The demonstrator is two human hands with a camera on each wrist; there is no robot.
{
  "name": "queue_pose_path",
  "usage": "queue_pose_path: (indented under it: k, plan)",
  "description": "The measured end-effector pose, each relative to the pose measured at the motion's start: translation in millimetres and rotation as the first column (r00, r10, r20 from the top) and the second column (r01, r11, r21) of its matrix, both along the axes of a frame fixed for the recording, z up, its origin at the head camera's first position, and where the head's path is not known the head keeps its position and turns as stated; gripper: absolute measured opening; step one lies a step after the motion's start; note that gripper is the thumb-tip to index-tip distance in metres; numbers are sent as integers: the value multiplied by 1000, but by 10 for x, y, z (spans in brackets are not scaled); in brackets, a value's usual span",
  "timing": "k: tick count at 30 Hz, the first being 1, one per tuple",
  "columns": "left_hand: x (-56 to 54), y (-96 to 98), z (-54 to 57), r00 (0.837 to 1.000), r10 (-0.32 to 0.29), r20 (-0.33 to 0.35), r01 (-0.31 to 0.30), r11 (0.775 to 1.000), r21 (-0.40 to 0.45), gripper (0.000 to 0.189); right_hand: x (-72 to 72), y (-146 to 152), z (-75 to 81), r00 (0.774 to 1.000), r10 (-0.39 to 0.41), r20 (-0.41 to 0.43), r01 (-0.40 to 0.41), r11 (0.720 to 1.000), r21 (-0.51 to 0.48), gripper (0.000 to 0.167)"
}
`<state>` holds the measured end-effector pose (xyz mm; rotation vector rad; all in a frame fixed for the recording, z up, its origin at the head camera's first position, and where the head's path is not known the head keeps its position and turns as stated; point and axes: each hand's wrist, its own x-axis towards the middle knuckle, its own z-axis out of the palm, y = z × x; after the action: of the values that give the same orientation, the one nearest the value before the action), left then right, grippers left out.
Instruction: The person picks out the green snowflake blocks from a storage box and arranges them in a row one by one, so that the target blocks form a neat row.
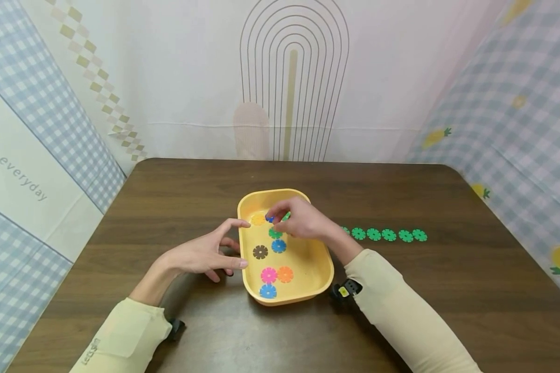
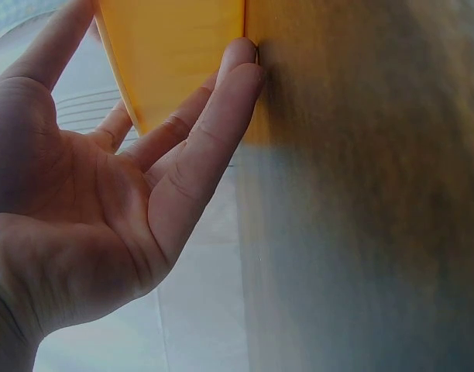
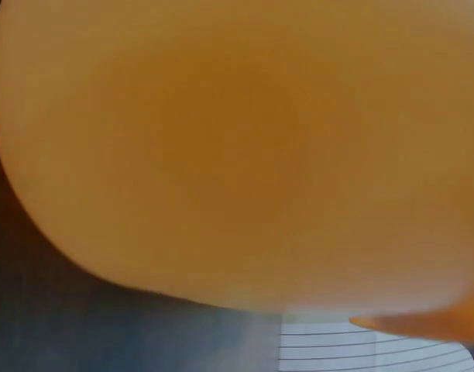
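A yellow plastic tray [image 1: 308, 264] holds several flat, notched snowflake discs. My left hand [image 1: 200, 255] grips the tray's left side, with thumb and index fingertips at the rim. In the left wrist view, other fingers [image 2: 202, 143] lie against the tray's outer wall [image 2: 171, 62]. My right hand [image 1: 302, 217] reaches into the far part of the tray and pinches a green snowflake disc [image 1: 287, 216], partly hidden by the fingers. Close under its fingertips are a dark blue disc [image 1: 269, 219] and another green disc [image 1: 275, 233]. The tray wall [image 3: 237, 155] fills most of the right wrist view.
Yellow [image 1: 258, 219], brown [image 1: 260, 252], blue [image 1: 278, 245], pink [image 1: 268, 275] and orange [image 1: 285, 274] discs lie in the tray. A row of green discs [image 1: 389, 235] runs along the brown table [image 1: 448, 290] at right, partly behind the right forearm. Patterned cloth [image 1: 191, 77] hangs behind.
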<state>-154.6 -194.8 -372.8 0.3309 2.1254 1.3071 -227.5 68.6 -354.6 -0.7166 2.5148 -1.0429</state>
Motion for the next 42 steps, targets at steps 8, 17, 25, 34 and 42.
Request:
queue_pose_path:
  k: [8, 17, 25, 34, 42]
  plan:
    - [4, 2, -8, 1000, -7, -5, 7, 1000, 7, 84, -24, -118, -117, 994, -23, -103, 35, 993, 115, 26]
    - [2, 22, 0, 1000, -10, -7, 10, 1000, -6, 82, -22, -152, -195, 987, -78, -141, 100, 982, 160, 20]
    - [-2, 17, -5, 1000, -6, -6, 6, 1000, -13, 82, -12, -159, -219, 982, -109, -155, 138, 972, 190, 22]
    - [-4, 9, -7, 1000, -2, -7, 2, 1000, -27, 82, -1, -203, -218, 978, -128, -163, 171, 943, 285, 30]
    - [-4, -5, 0, 1000, -1, -12, 1, 1000, -26, 81, -20, -224, -210, 981, -94, -169, 143, 942, 305, 23]
